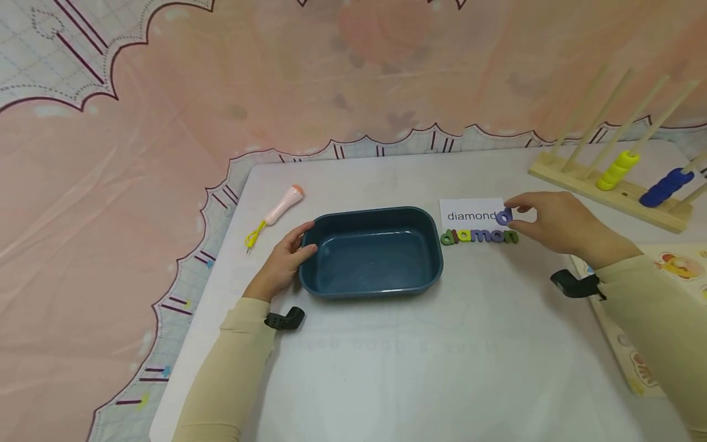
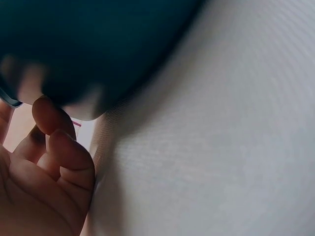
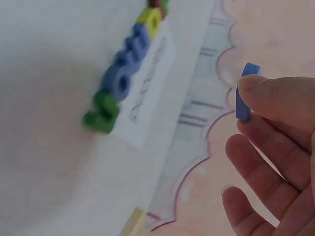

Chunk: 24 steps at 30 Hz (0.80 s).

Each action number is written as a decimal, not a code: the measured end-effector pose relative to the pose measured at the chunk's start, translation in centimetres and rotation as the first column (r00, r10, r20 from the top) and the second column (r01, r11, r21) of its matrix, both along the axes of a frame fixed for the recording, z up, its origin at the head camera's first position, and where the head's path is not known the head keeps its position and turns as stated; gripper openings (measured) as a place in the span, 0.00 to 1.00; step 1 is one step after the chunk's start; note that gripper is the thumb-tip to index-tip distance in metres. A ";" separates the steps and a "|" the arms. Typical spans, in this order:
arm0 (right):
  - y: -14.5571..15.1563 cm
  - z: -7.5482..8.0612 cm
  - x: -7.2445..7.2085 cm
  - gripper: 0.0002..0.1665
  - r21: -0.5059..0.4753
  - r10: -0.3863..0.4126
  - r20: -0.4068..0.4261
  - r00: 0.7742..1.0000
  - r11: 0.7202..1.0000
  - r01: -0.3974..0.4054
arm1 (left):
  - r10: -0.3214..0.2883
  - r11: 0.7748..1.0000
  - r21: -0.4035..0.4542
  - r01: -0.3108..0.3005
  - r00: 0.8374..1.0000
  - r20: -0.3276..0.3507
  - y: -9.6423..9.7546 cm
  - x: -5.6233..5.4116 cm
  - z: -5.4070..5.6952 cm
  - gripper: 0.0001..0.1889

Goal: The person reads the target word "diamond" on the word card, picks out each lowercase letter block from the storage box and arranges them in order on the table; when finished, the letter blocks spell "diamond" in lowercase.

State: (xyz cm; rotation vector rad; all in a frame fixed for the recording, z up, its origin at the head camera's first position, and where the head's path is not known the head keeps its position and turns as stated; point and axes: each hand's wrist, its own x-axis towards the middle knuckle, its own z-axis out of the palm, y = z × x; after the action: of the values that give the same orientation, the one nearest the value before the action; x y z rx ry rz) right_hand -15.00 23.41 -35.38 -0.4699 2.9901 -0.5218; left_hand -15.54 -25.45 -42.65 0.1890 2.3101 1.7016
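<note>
In the head view my left hand point(image 1: 283, 261) grips the left end of a dark teal rectangular tray point(image 1: 371, 288), thumb over its rim. The left wrist view shows the curled fingers against the tray's underside point(image 2: 98, 44). Between thumb and index finger, my right hand point(image 1: 569, 224) pinches a blue toy letter point(image 1: 503, 217) with a round hole, held over the right end of a white card point(image 1: 469, 205) printed "diamond". The right wrist view shows this letter point(image 3: 246, 93) edge-on. Below the card, colored letters point(image 1: 480, 236) spell "diamon", ending in a green n point(image 3: 103, 113).
A wooden peg counting frame point(image 1: 580, 184) with yellow and blue beads stands at the back right. A pink-and-yellow pen-like tool point(image 1: 284, 205) lies left of the tray. An illustrated board point(image 1: 618, 344) lies partly under the right forearm. The white table point(image 1: 386, 368) meets a patterned cloth point(image 1: 166, 184).
</note>
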 end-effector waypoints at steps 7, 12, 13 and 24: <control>3.2 -1.7 -0.3 0.25 0.030 -0.036 0.084 0.996 0.999 0.034 | -0.003 1.000 0.007 0.003 1.000 0.001 0.0 0.0 0.0 0.31; 4.4 -2.6 -0.7 0.25 0.064 -0.042 0.130 0.991 0.997 0.034 | -0.001 1.000 0.002 0.001 1.000 0.006 0.1 0.1 0.1 0.31; 4.6 -2.8 -0.8 0.25 0.066 -0.043 0.139 0.989 0.997 0.034 | -0.003 1.000 0.004 0.003 1.000 0.006 0.0 0.0 0.1 0.31; 4.7 -4.2 -1.4 0.23 0.043 -0.059 0.203 0.977 0.998 0.052 | -0.009 1.000 0.009 0.009 1.000 0.009 -0.1 0.1 0.1 0.31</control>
State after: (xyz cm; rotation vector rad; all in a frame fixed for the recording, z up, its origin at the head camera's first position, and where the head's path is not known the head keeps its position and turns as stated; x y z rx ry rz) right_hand -16.36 28.09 -39.61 -0.3098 2.8168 -0.4856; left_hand -15.48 -25.52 -42.56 0.1927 2.2923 1.7052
